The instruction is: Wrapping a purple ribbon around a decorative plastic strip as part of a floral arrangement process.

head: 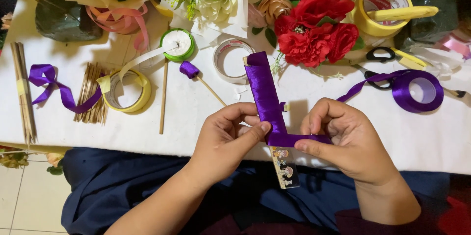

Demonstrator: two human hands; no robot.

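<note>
The left hand (223, 134) pinches a flat ruler (285, 167) wrapped in purple ribbon (263, 91), thumb pressed on the ribbon just where it turns sideways. The right hand (343, 139) grips the ribbon's horizontal run against the ruler — fingers curled over, thumb beneath. The wrapped ruler tilts up over the white tabletop (196, 127), its patterned bare end pointing toward the person's lap. The purple ribbon spool (418, 91) lies to the right, near black scissors (380, 54) and red fabric flowers (314, 29).

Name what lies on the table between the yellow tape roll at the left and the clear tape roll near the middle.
In the head view, between the yellow tape roll and the clear tape roll lie a bare wooden stick and a purple-tipped stick.
</note>
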